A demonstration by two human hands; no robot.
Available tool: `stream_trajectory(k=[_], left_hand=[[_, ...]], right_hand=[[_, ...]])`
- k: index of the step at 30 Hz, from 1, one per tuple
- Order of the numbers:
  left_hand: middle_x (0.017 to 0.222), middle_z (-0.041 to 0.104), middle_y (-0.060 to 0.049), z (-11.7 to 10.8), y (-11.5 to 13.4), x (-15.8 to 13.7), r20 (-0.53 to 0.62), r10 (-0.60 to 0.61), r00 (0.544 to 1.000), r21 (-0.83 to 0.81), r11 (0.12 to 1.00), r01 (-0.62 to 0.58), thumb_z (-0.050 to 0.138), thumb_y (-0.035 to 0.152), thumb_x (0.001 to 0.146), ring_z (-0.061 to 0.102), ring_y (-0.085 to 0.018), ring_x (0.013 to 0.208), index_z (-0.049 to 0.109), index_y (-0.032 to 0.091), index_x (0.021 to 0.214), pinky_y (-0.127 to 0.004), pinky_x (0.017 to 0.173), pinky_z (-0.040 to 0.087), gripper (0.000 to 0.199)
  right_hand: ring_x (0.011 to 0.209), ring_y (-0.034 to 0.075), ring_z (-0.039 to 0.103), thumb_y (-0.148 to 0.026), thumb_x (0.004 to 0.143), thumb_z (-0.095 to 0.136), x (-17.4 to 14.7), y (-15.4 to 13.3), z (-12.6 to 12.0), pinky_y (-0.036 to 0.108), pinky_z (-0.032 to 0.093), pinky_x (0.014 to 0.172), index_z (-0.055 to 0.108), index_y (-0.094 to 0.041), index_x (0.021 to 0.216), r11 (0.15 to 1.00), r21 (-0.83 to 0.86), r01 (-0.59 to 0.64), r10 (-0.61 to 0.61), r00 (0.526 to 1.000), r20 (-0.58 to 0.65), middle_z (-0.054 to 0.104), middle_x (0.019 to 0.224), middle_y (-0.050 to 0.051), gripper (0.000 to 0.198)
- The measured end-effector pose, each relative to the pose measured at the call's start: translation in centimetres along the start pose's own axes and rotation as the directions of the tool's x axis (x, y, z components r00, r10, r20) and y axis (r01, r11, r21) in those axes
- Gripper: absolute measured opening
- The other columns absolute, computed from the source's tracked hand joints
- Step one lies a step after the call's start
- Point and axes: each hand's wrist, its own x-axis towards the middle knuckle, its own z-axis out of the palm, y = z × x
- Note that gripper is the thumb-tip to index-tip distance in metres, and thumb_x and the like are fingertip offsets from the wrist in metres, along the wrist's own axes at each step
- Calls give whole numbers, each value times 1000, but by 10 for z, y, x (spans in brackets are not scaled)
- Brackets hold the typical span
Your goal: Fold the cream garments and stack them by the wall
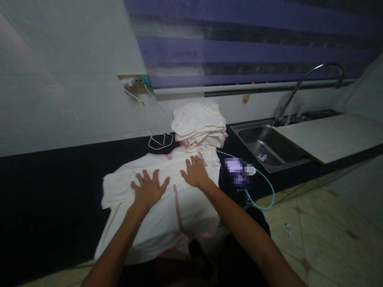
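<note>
A white cloth garment with pink trim (161,223) lies spread over the black counter, and its lower part hangs over the front edge. My left hand (149,188) rests flat on its left part with the fingers spread. On its right part, near a short pink strip, lies my right hand (195,172), also flat with fingers apart. Neither hand grips anything. Just behind the garment sits a folded pile of similar white cloth (199,123), with pink edging showing at its lower side.
A phone with a blurred-out screen (239,173) lies right of the garment, joined to a teal cable (273,187). Farther right are a steel sink (269,147), a curved faucet (299,85) and a pale board (338,135). A white cord (161,145) runs from the wall socket (134,84).
</note>
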Motion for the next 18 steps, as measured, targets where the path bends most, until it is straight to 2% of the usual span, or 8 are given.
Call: stream_trajectory(k=[4,8,10,12,14,15,16,18], left_hand=[[172,19,-35,-3,2,2,33,-9,999,-49,999,11,38,69,101,14,-59,159,39,17,164,-79,121,17,82],[171,32,-27,-28,-2,-12,-75,16,997,-227,973,-33,40,61,102,16,-48,163,51,14,155,-82,124,10,71],[165,43,-23,-47,-14,-36,-255,19,967,-360,926,-113,41,58,102,28,-40,160,56,13,147,-73,129,17,66],[152,55,-22,-62,-32,-74,-442,-68,895,-478,862,-171,45,61,98,47,-35,148,60,11,138,-59,128,35,66],[134,65,-20,-68,-53,-123,-496,-275,824,-546,836,-50,51,65,93,60,-35,130,66,14,125,-55,117,49,62],[128,67,-19,-65,-63,-150,-462,-373,804,-586,809,39,53,67,91,63,-36,124,67,16,119,-57,114,52,60],[120,69,-17,-59,-73,-176,-392,-453,801,-628,768,127,55,71,86,68,-37,113,68,19,110,-59,108,56,59],[118,72,-15,-37,-92,-223,-132,-526,840,-724,630,281,59,77,76,71,-39,109,67,25,101,-60,103,59,58]], right_hand=[[154,38,35,-46,107,56,3,0,-13,55,27,127,52,-4,150,994,103,24,-18,998,-62,43,162,28,61],[150,27,40,-30,110,48,-18,-1,-51,44,36,124,53,-3,144,938,343,41,83,937,-339,43,159,24,43],[142,27,48,-31,112,43,-52,2,-68,47,43,118,55,-7,138,890,454,29,227,837,-498,52,150,21,38],[133,29,56,-38,110,44,-103,6,-74,51,47,114,59,-14,132,847,531,-21,399,686,-608,60,136,17,36],[123,29,61,-41,106,54,-164,12,-65,49,53,106,62,-20,125,784,608,-125,561,562,-608,63,128,16,29],[117,29,63,-42,103,60,-194,14,-56,48,55,102,64,-21,120,745,645,-171,629,504,-593,64,124,15,27],[114,29,64,-45,100,64,-224,17,-44,48,56,100,65,-21,117,710,672,-210,669,500,-551,65,121,14,29],[115,30,66,-49,96,68,-276,20,-17,48,57,101,68,-21,116,640,715,-280,702,591,-397,68,122,14,34]])
